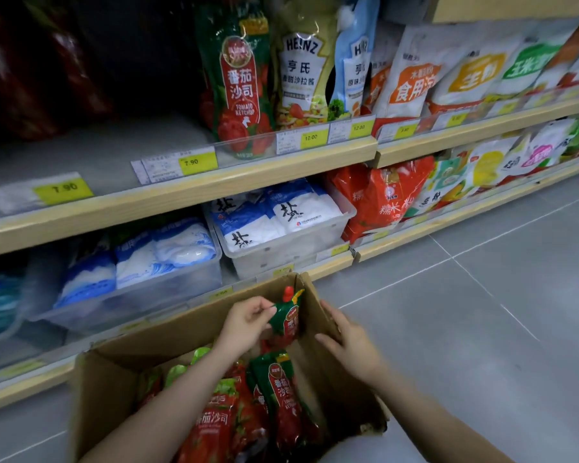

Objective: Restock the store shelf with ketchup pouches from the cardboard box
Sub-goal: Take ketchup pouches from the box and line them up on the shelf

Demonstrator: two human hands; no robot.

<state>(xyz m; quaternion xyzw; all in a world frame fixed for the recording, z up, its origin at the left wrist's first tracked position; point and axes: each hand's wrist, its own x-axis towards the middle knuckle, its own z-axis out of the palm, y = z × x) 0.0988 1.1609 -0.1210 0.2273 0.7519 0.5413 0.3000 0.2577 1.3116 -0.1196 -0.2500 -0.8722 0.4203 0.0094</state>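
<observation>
Cardboard box [121,372] on floor [482,295], flaps open, just in front of bottom shelf.
Contents: ketchup pouches [281,392], loose pile, lying flat & overlapping; approx 5–6 visible, exact qty cannot tell.
1 held pouch [286,320], upright, red cap at top, raised above the pile at box's far end.
Left hand [244,324]: fingers curled, pinching held pouch at its upper left edge.
Right hand [350,342]: fingers straight, relaxed, lying against box's right wall; holding nothing.
Store shelf [121,152], middle tier, left section mostly bare. 1 shelved ketchup pouch [238,85] standing at its right end, behind clear front lip.
Yellow price tags [198,161] on that section: 2, both reading 7.90.
Right of it: 1 Heinz salad-dressing pouch [301,71], then 1 blue Heinz pouch [356,58]; tags below read 12.00.
Further right: white bags [411,75], several, qty unclear.
Lower tier: 2 clear plastic bins [288,252] side by side, both w/ blue-white salt bags [281,215]; approx 4–6 per bin.
Right of bins: red bags [381,198], upright.
</observation>
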